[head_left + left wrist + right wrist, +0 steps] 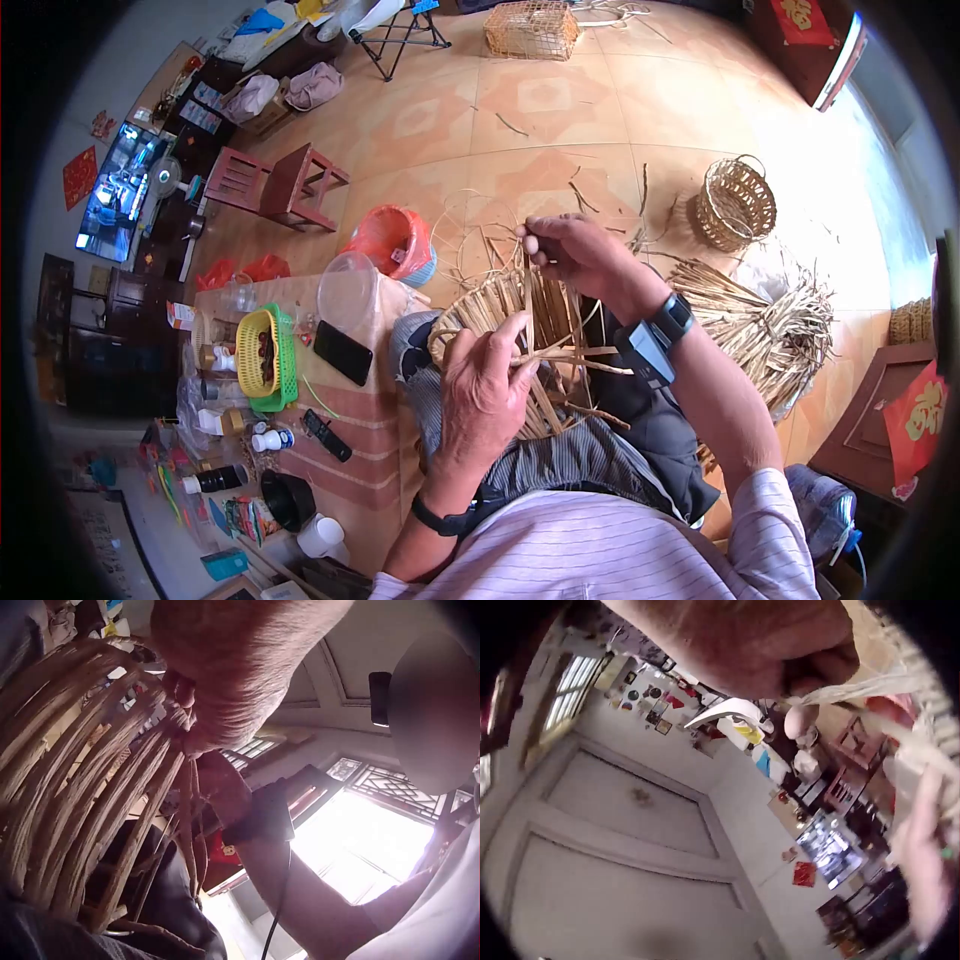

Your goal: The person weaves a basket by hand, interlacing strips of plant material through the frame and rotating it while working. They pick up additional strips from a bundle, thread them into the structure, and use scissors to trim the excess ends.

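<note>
A partly woven basket [462, 318] of pale, flat strips rests on the person's lap, its ribs [82, 787] large in the left wrist view. At its near edge the left hand [480, 390] grips the rim, thumb and forefinger pinching crossed strips [575, 355] there. Above the far side, the right hand [578, 250] pinches the end of a narrow strip [528, 290], which runs down to the left hand. In the right wrist view this strip [862, 691] stretches from the curled fingers of the right hand [765, 645] toward the basket.
Loose strips lie in a large bundle [765, 325] on the floor at right, near a finished-looking handled basket [735, 205]. To the left stand a cloth-covered table [370, 440] with a phone [343, 352] and bottles, a red-lined bin [400, 245] and a wooden chair [295, 190].
</note>
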Available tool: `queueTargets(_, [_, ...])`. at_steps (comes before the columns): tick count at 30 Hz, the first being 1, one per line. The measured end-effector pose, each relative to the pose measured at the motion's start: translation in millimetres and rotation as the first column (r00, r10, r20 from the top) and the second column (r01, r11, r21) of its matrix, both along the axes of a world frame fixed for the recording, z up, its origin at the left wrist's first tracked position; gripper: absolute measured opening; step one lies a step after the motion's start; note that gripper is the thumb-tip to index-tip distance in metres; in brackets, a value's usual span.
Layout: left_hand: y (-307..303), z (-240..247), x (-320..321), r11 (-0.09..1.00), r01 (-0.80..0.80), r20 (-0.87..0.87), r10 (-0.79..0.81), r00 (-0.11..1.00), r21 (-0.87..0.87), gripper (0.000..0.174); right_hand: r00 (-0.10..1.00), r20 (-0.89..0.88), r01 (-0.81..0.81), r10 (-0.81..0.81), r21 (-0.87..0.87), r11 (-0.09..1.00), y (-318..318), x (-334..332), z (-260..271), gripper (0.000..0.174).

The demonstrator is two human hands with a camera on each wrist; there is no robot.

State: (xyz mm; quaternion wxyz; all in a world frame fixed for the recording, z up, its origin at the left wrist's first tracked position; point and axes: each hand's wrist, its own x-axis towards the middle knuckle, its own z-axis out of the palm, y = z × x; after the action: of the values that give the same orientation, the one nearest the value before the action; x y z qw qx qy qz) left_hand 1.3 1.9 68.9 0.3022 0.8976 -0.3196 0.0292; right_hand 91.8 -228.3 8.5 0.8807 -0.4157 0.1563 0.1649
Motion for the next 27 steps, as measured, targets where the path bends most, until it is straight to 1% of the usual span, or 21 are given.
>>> queueTargets(1, [2.5,1.7,1.1,0.999,0.018,0.003,-0.018,1.0,0.037,0.051,0.998,-0.048,0.027,-0.028,-0.026,0.999,1.7,2.8,0.3,0.033])
queueTargets(2, [3.4,1.4,3.1,0.997,0.049,0.049,-0.051,0.997,0.052,0.047,0.999,0.029,-0.016,0.015,0.009,1.0,-8.7,8.9,-20.1,0.033])
queueTargets(4, [3.5,0.9,7.8,0.99,0.113,0.142,-0.124,0.982,0.085,0.04,0.996,0.092,0.012,-0.015,0.031,0.999,-12.6,9.7,-17.7,0.038])
queueTargets(5, [2.9,1.5,7.6,0.99,0.106,0.143,-0.119,0.983,0.091,0.036,0.992,0.123,0.024,-0.029,0.04,0.999,-15.3,8.5,-15.9,0.041])
queueTargets(6, [1.8,1.9,7.0,0.99,0.1,0.145,-0.113,0.983,0.095,0.033,0.952,0.301,0.064,-0.062,0.005,0.998,-17.5,-3.6,-5.0,0.05])
queueTargets(7, [0.7,2.4,6.2,0.991,0.093,0.146,-0.107,0.984,0.098,0.03,0.935,0.345,0.119,-0.079,-0.095,0.988,-23.4,-11.1,4.5,0.052])
queueTargets(9, [0.6,5.2,5.5,0.988,0.085,0.109,-0.099,0.989,0.126,0.029,0.895,0.436,0.235,-0.094,-0.282,0.93,-32.9,-23.0,22.0,0.056])
queueTargets(10, [0.9,6.6,3.6,0.987,0.077,0.086,-0.09,0.992,0.14,0.029,0.869,0.478,0.324,-0.127,-0.357,0.876,-29.4,-32.7,32.4,0.057])
queueTargets(11, [0.4,8.0,0.9,0.984,0.067,0.068,-0.079,0.995,0.163,0.027,0.864,0.5,0.356,-0.062,-0.518,0.778,-25.3,-51.3,40.2,0.056])
queueTargets(12, [-1.7,10.6,0.5,0.981,0.058,0.054,-0.07,0.996,0.184,0.025,0.858,0.513,0.388,0.006,-0.656,0.647,-21.7,-75.5,46.9,0.055])
queueTargets(13, [-4.6,13.7,1.6,0.977,0.052,0.044,-0.063,0.997,0.205,0.023,0.853,0.516,0.42,0.074,-0.764,0.489,-17.7,-98.8,50.3,0.055])
queueTargets(15, [-10.1,21.3,0.8,0.964,0.061,0.025,-0.07,0.997,0.261,0.017,0.88,0.461,0.273,0.112,-0.686,0.674,-4.1,-145.6,46.8,0.052])
queueTargets(16, [-11.6,22.9,0.7,0.955,0.068,0.014,-0.075,0.997,0.29,0.014,0.911,0.391,0.129,0.132,-0.575,0.808,1.9,-162.1,43.5,0.044])
queueTargets(17, [-12.5,22.6,1.1,0.954,0.065,-0.032,-0.058,0.998,0.294,0.012,0.931,0.323,-0.014,0.168,-0.428,0.904,6.5,-175.9,40.5,0.035])
queueTargets(19, [-15.0,21.8,2.4,0.951,0.063,-0.124,-0.026,0.992,0.302,0.009,0.776,0.537,0.049,0.331,-0.575,0.817,17.9,-190.5,5.2,0.017])
queueTargets(20, [-12.5,16.4,8.2,0.953,0.09,-0.149,-0.048,0.988,0.289,0.008,0.732,0.576,0.117,0.364,-0.633,0.765,23.6,-196.9,-13.0,0.022])
queueTargets(23, [-10.2,17.4,16.0,0.971,0.121,-0.287,-0.059,0.956,0.204,0.009,0.743,0.581,0.246,0.332,-0.699,0.672,38.7,-198.6,-9.6,0.028])
queueTargets(24, [-14.0,26.6,15.6,0.976,0.088,-0.393,-0.003,0.919,0.198,0.011,0.746,0.581,0.289,0.326,-0.723,0.627,44.4,-196.8,-14.0,0.029])
queueTargets(27, [-15.8,29.0,16.3,0.977,0.069,-0.456,0.032,0.889,0.204,0.013,0.783,0.526,0.363,0.331,-0.82,0.443,49.4,-191.6,-14.0,0.024])
